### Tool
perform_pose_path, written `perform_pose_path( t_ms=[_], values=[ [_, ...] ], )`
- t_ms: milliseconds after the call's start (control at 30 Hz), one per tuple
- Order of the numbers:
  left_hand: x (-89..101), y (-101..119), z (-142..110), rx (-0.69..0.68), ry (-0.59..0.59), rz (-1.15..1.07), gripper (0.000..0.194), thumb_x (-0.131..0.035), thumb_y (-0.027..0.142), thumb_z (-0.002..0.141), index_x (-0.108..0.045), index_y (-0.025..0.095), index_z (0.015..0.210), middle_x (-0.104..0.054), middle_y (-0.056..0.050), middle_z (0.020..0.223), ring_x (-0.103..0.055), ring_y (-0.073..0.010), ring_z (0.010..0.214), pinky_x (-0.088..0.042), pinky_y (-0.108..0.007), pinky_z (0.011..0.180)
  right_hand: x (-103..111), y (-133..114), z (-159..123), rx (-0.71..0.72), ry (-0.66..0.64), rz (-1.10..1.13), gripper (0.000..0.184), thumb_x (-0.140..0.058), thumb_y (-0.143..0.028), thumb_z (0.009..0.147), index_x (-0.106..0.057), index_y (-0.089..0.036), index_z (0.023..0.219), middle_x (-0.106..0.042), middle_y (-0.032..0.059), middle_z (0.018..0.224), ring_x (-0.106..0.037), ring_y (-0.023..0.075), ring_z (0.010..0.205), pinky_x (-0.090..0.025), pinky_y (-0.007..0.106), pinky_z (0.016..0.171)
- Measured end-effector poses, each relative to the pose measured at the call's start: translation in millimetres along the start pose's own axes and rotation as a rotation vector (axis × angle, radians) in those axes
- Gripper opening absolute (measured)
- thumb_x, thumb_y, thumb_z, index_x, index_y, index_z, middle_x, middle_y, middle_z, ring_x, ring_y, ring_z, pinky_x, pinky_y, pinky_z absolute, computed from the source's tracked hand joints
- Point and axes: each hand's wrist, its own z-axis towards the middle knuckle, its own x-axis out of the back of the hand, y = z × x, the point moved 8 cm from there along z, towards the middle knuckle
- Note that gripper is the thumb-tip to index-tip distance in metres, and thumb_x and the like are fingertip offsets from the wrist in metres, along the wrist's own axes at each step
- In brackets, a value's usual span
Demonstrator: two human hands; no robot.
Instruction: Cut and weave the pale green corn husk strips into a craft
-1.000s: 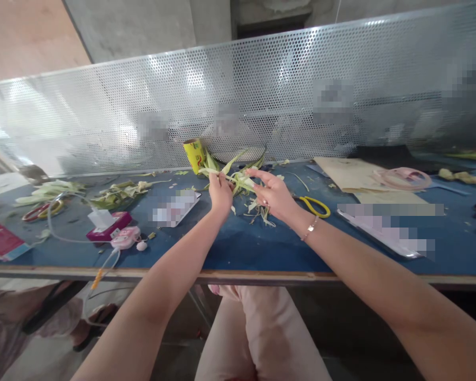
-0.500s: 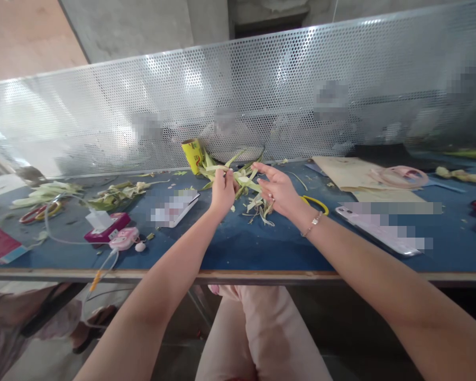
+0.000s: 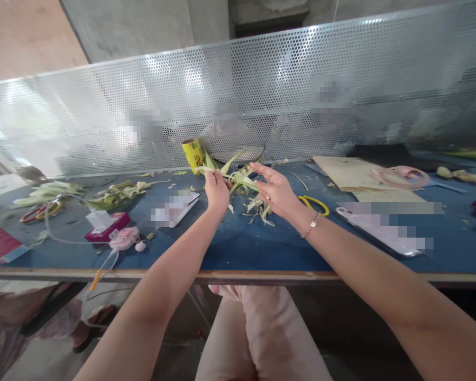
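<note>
Pale green corn husk strips (image 3: 244,181) spread out in a star-like bundle above the table, between my two hands. My left hand (image 3: 217,189) is closed on the left side of the bundle, fingers wrapped round the husk. My right hand (image 3: 275,189) is at the other side, index finger stretched out and fingers apart, its tips against or very close to the strips. Whether a strip is caught between them is hard to see. Curled husk scraps (image 3: 262,210) lie beneath the hands. Just behind the bundle stands a yellow can-like container (image 3: 192,155).
On the blue table (image 3: 257,251) are a phone (image 3: 178,208) at left, another phone (image 3: 378,230) at right, and yellow-handled scissors (image 3: 319,205). Husk piles (image 3: 117,196), a tissue box (image 3: 108,226) and cables occupy the left. A perforated metal screen (image 3: 254,90) borders the back.
My left hand has shifted slightly left and lower, and the husk strips fan out more visibly between the hands. My right hand has barely moved.
</note>
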Motion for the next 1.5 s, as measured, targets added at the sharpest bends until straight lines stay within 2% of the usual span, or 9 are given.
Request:
perform_pose_path(
  t_ms=[200, 433, 567, 700, 833, 1000, 1200, 1367, 1500],
  values=[
    [7.2, -4, 5, 0.084, 0.064, -0.012, 0.014, -0.041, 0.026, 0.095, -0.041, 0.022, 0.081, -0.045, 0.008, 0.049, -0.045, -0.0078, 0.044, -0.031, -0.023, 0.051, -1, 2, 0, -0.007, 0.002, 0.023, 0.043, -0.059, -0.021, 0.074, -0.062, -0.029, 0.116, -0.052, 0.0033, 0.134, -0.026, 0.0012, 0.047, -0.024, 0.022, 0.037],
    [8.6, -6, 6, 0.053, 0.074, -0.021, 0.015, -0.039, 0.026, 0.095, -0.039, 0.022, 0.081, -0.045, 0.008, 0.049, -0.044, -0.0072, 0.044, -0.033, -0.021, 0.05, 0, 1, 0, -0.019, 0.022, 0.022, 0.043, -0.058, -0.02, 0.075, -0.061, -0.028, 0.117, -0.051, 0.0038, 0.137, -0.026, 0.0019, 0.047, -0.025, 0.023, 0.038],
    [3.3, -9, 4, 0.114, 0.039, -0.099, 0.014, -0.039, 0.029, 0.095, -0.037, 0.023, 0.083, -0.044, 0.009, 0.049, -0.041, -0.0069, 0.041, -0.03, -0.02, 0.046, 3, 0, 2, -0.005, -0.007, -0.035, 0.041, -0.059, -0.022, 0.078, -0.06, -0.029, 0.118, -0.051, 0.0039, 0.135, -0.029, 0.002, 0.048, -0.028, 0.023, 0.038],
    [-7.1, -7, -1, 0.111, -0.052, -0.167, 0.018, -0.04, 0.034, 0.096, -0.035, 0.023, 0.082, -0.046, 0.009, 0.048, -0.042, -0.0073, 0.04, -0.027, -0.021, 0.044, 8, 10, 6, -0.026, -0.015, -0.118, 0.037, -0.057, -0.032, 0.084, -0.059, -0.028, 0.12, -0.057, 0.005, 0.122, -0.039, 0.0026, 0.049, -0.037, 0.021, 0.041],
    [-12.5, -1, -7, 0.044, -0.1, -0.188, 0.024, -0.046, 0.043, 0.092, -0.036, 0.023, 0.082, -0.047, 0.008, 0.046, -0.042, -0.0079, 0.04, -0.028, -0.022, 0.045, -4, 23, 4, -0.104, -0.117, -0.189, 0.037, -0.055, -0.04, 0.087, -0.059, -0.024, 0.12, -0.063, 0.006, 0.103, -0.054, 0.0074, 0.057, -0.047, 0.023, 0.05],
    [-16.6, 4, -14, 0.074, -0.118, -0.253, 0.028, -0.048, 0.044, 0.091, -0.037, 0.022, 0.079, -0.048, 0.008, 0.048, -0.042, -0.0071, 0.041, -0.031, -0.022, 0.047, -14, 13, -2, -0.061, -0.118, -0.234, 0.037, -0.06, -0.023, 0.082, -0.06, -0.022, 0.119, -0.066, 0.0049, 0.089, -0.057, 0.0106, 0.057, -0.053, 0.029, 0.057],
    [-45.2, 1, -31, 0.346, -0.38, -0.492, 0.034, -0.066, 0.043, 0.079, -0.047, 0.017, 0.07, -0.053, 0.002, 0.059, -0.049, -0.0058, 0.049, -0.039, -0.022, 0.05, -11, -4, -1, 0.07, -0.054, -0.254, 0.042, -0.056, -0.014, 0.081, -0.061, -0.029, 0.12, -0.063, 0.0055, 0.116, -0.052, 0.0068, 0.052, -0.054, 0.03, 0.053],
    [-57.6, 6, -42, 0.309, -0.538, -0.469, 0.028, -0.066, 0.039, 0.08, -0.05, 0.017, 0.075, -0.051, 0.004, 0.056, -0.049, -0.0067, 0.044, -0.041, -0.023, 0.049, -12, -2, -1, 0.121, -0.058, -0.241, 0.046, -0.057, -0.014, 0.081, -0.059, -0.031, 0.124, -0.057, 0.0059, 0.127, -0.051, 0.0058, 0.053, -0.052, 0.026, 0.049],
    [-53.0, 5, -38, 0.226, -0.486, -0.348, 0.021, -0.055, 0.036, 0.088, -0.049, 0.018, 0.08, -0.047, 0.005, 0.052, -0.048, -0.0077, 0.043, -0.043, -0.023, 0.049, -14, 1, -3, 0.11, -0.06, -0.231, 0.044, -0.056, -0.016, 0.082, -0.059, -0.03, 0.124, -0.051, 0.0067, 0.135, -0.051, 0.0043, 0.051, -0.052, 0.028, 0.05]
  ],
)
